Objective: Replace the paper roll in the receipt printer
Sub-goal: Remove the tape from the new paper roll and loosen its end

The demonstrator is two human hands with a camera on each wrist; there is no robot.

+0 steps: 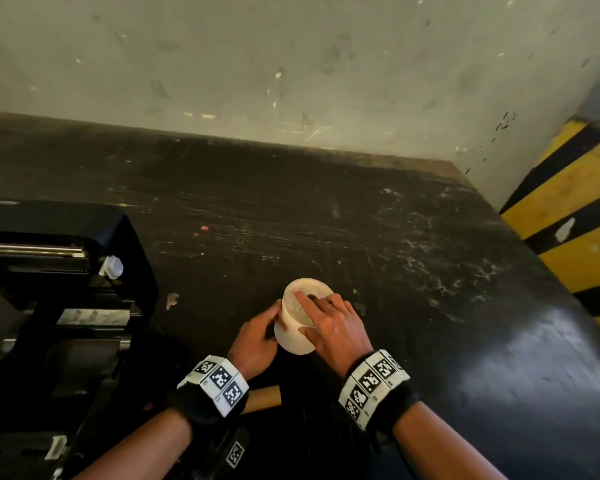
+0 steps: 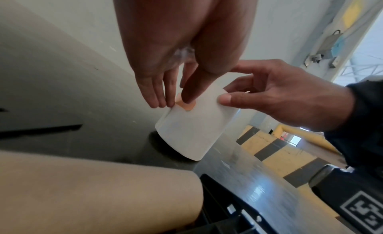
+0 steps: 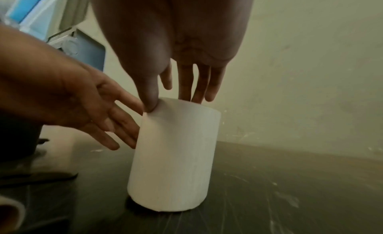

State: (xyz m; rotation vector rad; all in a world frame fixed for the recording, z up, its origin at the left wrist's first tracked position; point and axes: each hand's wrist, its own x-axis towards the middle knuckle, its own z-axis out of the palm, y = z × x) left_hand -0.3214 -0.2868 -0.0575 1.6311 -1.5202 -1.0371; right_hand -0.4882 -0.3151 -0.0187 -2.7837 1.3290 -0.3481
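A white paper roll (image 1: 291,336) stands on end on the black table (image 1: 413,237), near the front. My right hand (image 1: 333,323) holds it from above, fingers over the top face and thumb (image 3: 149,101) against the upper rim. My left hand (image 1: 255,337) touches the roll's left side with straight fingers. In the left wrist view its thumb (image 2: 187,96) presses on an orange sticker (image 2: 187,107) that seals the paper's loose end. The black receipt printer (image 1: 66,306) sits at the left with its lid raised and its paper bay showing.
A bare brown cardboard core (image 1: 262,398) lies on the table under my left wrist. A scuffed pale wall runs along the table's back edge. A yellow and black striped pillar (image 1: 575,209) stands past the right edge. Bare tabletop stretches right of the roll.
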